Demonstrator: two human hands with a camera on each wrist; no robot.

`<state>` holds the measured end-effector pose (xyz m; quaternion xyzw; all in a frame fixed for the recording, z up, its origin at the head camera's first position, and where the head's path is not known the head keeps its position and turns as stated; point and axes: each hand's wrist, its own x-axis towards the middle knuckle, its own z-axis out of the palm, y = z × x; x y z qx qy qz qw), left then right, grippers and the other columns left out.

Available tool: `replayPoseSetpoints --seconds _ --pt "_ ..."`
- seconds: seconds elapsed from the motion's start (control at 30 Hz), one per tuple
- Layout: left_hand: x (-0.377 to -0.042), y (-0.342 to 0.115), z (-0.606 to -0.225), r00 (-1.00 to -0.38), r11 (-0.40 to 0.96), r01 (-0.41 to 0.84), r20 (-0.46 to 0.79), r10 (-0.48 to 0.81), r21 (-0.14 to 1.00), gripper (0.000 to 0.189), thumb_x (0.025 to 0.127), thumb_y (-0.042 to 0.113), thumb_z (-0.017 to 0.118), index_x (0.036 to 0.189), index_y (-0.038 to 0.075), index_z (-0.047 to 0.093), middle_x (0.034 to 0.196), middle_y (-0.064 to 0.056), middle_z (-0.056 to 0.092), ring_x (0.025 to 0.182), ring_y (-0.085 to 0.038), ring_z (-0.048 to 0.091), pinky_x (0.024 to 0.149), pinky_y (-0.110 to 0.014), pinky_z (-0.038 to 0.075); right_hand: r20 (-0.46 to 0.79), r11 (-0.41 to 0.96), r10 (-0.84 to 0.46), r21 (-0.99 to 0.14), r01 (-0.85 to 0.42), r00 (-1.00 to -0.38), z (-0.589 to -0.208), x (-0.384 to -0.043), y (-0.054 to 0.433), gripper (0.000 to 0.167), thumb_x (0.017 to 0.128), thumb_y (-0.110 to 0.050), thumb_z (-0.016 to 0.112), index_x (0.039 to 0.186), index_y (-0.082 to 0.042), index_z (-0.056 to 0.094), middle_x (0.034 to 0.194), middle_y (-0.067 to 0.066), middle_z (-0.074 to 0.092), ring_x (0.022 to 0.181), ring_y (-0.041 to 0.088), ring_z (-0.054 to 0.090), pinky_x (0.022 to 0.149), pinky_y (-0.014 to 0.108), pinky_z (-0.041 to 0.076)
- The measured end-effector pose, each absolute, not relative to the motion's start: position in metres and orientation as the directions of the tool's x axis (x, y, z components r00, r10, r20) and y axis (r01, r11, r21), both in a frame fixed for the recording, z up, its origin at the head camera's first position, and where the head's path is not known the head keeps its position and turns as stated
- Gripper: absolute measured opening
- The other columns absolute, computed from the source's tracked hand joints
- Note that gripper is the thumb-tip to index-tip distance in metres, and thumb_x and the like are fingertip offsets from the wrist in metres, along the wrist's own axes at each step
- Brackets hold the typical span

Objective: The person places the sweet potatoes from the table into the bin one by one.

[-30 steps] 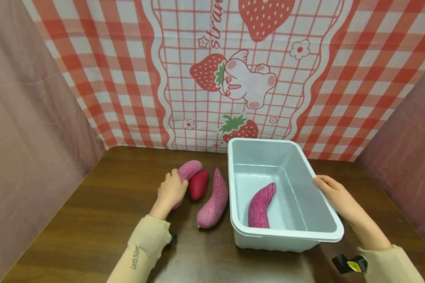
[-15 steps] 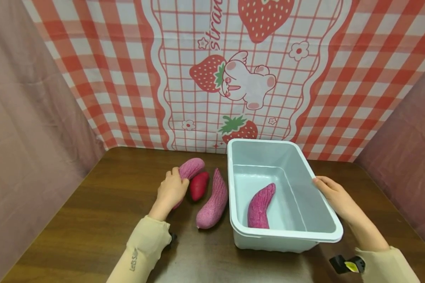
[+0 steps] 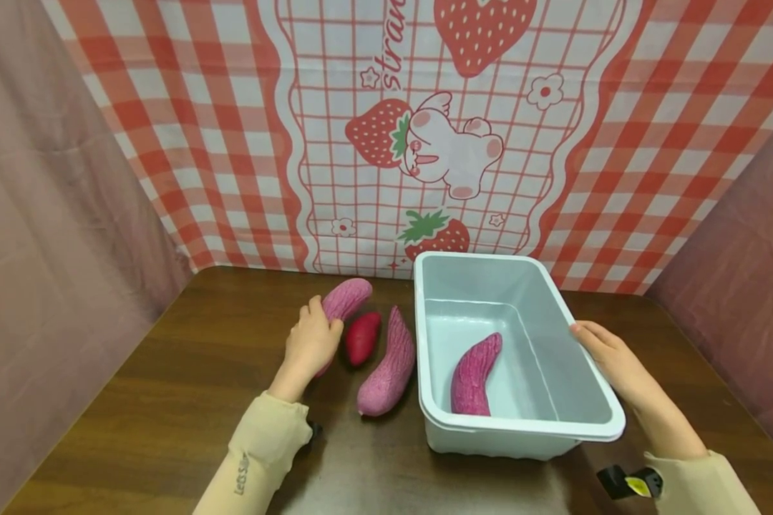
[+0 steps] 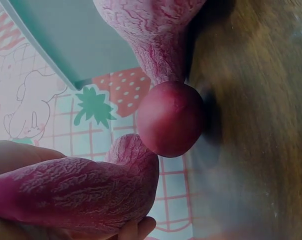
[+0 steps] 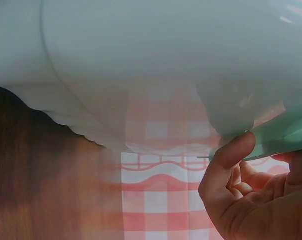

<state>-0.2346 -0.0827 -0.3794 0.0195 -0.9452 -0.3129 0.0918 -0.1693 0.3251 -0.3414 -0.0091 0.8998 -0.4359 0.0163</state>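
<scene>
Pink sweet potato (image 3: pixel 349 297), long and curved, was in the grasp of the person's left hand (image 3: pixel 310 340), over the left part of the brown table (image 3: pixel 154 408); that hand reached forward from a cream sleeve (image 3: pixel 267 436) with its back turned up, fingers curled round the piece and closed only as far as its thickness allowed; one rounded end stuck out past the fingers, aimed away and to the right, and a sliver of its other end showed beside the palm; whether its underside touched the wood I could not tell; just to its right lay a red sweet potato (image 3: pixel 363 339), then a paler pink one (image 3: pixel 389 372) beside the grey tub (image 3: pixel 522 428); the right hand (image 3: pixel 612 357) gripped the rim on the tub's long right side, forearm slanting in from the lower right, wrist above a black strap (image 3: pixel 630 482), fingers bent, one of them set against the wall in the right wrist view; inside the tub, towards its near end, lay a darker purple one (image 3: pixel 475 375); behind everything hung a red-and-white checked cloth (image 3: pixel 232 157).
</scene>
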Motion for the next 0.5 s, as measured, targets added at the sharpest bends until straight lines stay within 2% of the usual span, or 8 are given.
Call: replayPoseSetpoints --seconds 0.23,0.5 --pt "-0.236 -0.087 -0.375 -0.982 0.780 0.023 0.159 -0.098 0.625 0.057 0.085 0.025 0.047 0.132 -0.004 0.034 0.121 -0.026 0.048 0.099 -0.048 0.053 0.079 -0.056 0.042 -0.016 0.612 -0.040 -0.791 -0.011 -0.999 -0.342 -0.170 0.325 0.049 0.098 -0.034 0.031 0.125 0.006 0.036 0.090 -0.004 0.054 0.072 0.001 0.055 0.062 0.027 0.049" --pt "-0.234 -0.092 -0.363 -0.987 0.711 0.050 0.143 -0.072 0.702 0.057 0.085 0.024 0.045 0.133 -0.004 0.033 0.127 -0.027 0.045 0.114 -0.044 0.046 0.091 -0.056 0.036 -0.010 0.593 -0.054 -0.805 -0.024 -0.998 -0.342 -0.170 0.326 0.048 0.098 -0.033 0.031 0.125 0.007 0.036 0.087 -0.009 0.054 0.071 0.001 0.055 0.061 0.027 0.049"
